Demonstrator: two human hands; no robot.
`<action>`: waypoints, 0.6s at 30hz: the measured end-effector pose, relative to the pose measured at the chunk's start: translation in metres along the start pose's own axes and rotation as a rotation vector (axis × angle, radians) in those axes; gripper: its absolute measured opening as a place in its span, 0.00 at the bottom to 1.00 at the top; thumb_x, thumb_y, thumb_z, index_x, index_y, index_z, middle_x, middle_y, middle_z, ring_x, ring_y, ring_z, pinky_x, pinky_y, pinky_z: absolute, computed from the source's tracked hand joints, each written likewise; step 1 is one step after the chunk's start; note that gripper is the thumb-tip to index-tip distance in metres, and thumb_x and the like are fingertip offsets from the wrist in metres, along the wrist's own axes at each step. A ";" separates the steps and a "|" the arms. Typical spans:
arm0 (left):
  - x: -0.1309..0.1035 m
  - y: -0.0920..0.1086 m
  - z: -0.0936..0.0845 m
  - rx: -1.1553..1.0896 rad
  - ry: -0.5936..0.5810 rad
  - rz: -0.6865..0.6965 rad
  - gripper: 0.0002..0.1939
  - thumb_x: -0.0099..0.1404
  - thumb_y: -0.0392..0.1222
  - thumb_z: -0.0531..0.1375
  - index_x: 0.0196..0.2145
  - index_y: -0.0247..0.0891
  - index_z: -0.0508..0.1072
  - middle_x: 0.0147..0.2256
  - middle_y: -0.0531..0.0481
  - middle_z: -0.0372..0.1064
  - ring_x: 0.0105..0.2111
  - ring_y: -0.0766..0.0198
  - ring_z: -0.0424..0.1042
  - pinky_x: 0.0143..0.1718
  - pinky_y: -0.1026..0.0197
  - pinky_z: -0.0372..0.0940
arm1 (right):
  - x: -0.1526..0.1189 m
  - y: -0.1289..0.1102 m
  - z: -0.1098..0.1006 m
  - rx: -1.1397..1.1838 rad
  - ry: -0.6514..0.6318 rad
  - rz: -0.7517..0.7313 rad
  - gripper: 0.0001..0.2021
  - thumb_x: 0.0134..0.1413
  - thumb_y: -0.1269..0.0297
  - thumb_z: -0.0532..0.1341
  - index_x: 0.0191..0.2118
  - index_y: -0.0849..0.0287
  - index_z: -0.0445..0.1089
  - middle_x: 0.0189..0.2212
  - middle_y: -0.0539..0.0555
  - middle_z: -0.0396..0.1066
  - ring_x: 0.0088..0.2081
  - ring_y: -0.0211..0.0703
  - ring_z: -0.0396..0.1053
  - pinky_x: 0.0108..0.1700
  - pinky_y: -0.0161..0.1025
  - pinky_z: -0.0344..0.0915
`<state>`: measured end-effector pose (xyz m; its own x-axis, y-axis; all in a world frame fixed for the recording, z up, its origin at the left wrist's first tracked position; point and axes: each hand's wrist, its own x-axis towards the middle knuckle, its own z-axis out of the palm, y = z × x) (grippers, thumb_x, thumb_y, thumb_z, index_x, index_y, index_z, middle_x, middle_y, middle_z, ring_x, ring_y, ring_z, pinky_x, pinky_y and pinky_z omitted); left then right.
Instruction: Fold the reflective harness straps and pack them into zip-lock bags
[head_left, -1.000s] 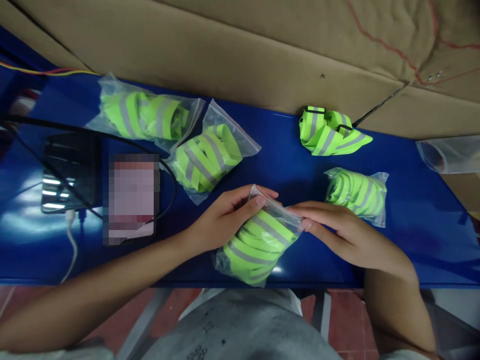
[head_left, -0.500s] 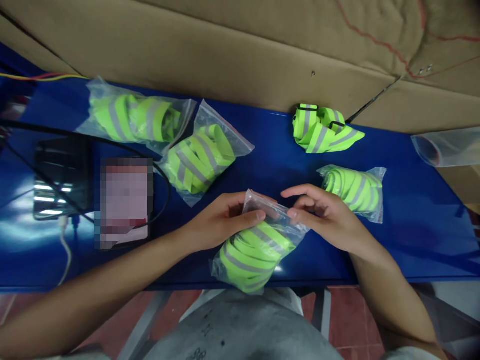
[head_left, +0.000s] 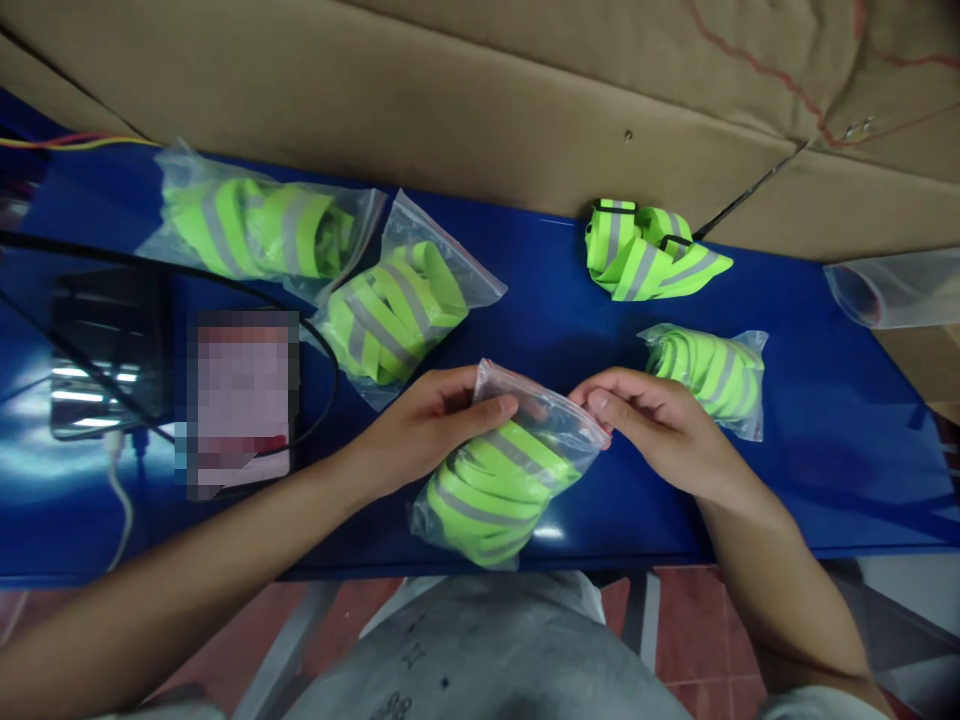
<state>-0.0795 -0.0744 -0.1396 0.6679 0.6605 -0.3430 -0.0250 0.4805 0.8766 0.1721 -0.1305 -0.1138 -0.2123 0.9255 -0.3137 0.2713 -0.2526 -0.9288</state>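
Note:
A clear zip bag (head_left: 491, 495) with a rolled yellow-green reflective strap inside hangs tilted over the front part of the blue table. My left hand (head_left: 454, 420) grips its upper left side, thumb on top and fingers behind the plastic. At the right end of the bag's top edge, the thumb and fingers of my right hand (head_left: 637, 415) are pinched together at the red-lined zip. Beyond my right hand is another filled bag (head_left: 712, 370). Two more filled bags, one (head_left: 255, 230) farther back and one (head_left: 397, 310) nearer, lie left of centre.
A loose reflective strap (head_left: 645, 255) with black buckles lies at the back of the blue table (head_left: 825, 480). Clear plastic bags (head_left: 900, 290) are at the right edge. A black device (head_left: 109, 350), cables and a blurred-out flat item (head_left: 244, 400) occupy the left.
My right thumb and fingers, apart before, have closed at the right end of the bag's zip edge. The bag's top now looks straighter and more stretched.

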 end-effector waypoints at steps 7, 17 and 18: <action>0.003 0.001 0.000 0.056 0.204 0.046 0.19 0.69 0.58 0.64 0.37 0.38 0.84 0.35 0.46 0.82 0.36 0.59 0.79 0.35 0.64 0.71 | 0.001 0.006 -0.001 0.037 -0.082 0.093 0.14 0.63 0.52 0.67 0.36 0.59 0.73 0.28 0.48 0.73 0.27 0.31 0.71 0.31 0.28 0.70; 0.001 0.002 0.004 0.003 0.357 0.046 0.20 0.71 0.60 0.62 0.36 0.40 0.80 0.27 0.51 0.78 0.25 0.63 0.73 0.28 0.63 0.70 | -0.008 0.003 0.004 -0.023 0.082 -0.024 0.13 0.63 0.53 0.68 0.35 0.58 0.74 0.26 0.47 0.74 0.26 0.30 0.72 0.30 0.26 0.70; 0.001 0.001 0.003 0.009 0.357 0.057 0.20 0.71 0.60 0.61 0.37 0.40 0.80 0.27 0.51 0.78 0.25 0.63 0.74 0.28 0.63 0.70 | -0.007 0.003 0.003 -0.010 0.066 -0.021 0.12 0.64 0.54 0.68 0.37 0.58 0.74 0.27 0.48 0.74 0.27 0.30 0.73 0.31 0.26 0.70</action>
<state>-0.0764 -0.0743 -0.1379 0.3636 0.8467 -0.3885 -0.0471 0.4332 0.9001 0.1713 -0.1386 -0.1145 -0.1552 0.9472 -0.2804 0.2772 -0.2307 -0.9327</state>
